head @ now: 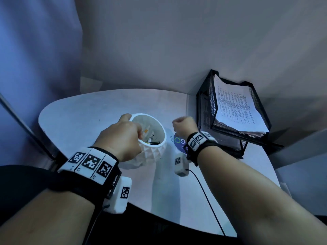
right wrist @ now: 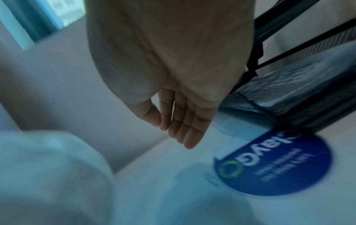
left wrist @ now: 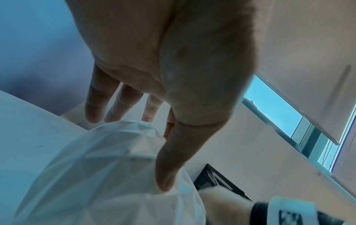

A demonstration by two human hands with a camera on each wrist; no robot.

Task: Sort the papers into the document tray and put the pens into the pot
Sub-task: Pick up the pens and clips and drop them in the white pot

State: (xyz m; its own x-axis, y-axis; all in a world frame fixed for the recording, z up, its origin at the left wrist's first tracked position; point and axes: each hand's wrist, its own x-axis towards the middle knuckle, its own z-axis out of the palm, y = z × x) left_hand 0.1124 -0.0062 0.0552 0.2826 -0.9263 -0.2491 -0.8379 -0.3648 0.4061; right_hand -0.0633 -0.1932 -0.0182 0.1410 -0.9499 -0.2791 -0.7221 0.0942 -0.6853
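Observation:
A white faceted pot (head: pixel 155 149) stands mid-table with several pens (head: pixel 152 140) lying inside. My left hand (head: pixel 134 126) grips its near-left rim; in the left wrist view the thumb (left wrist: pixel 165 175) presses the outer wall of the pot (left wrist: pixel 100 167) and the fingers reach over the far side. My right hand (head: pixel 182 124) hovers between the pot and the black mesh document tray (head: pixel 247 134), fingers relaxed and empty (right wrist: pixel 173 129). Printed papers (head: pixel 237 106) fill the tray's top tier, and more sheets (head: pixel 206 110) sit in the lower tier.
A round blue sticker (right wrist: pixel 273 164) and a paper clip (right wrist: pixel 212 180) lie on the white table (head: pixel 79 117) under my right wrist. The wall runs close behind the table and the tray. A black cable (head: pixel 207 197) trails from the right wrist.

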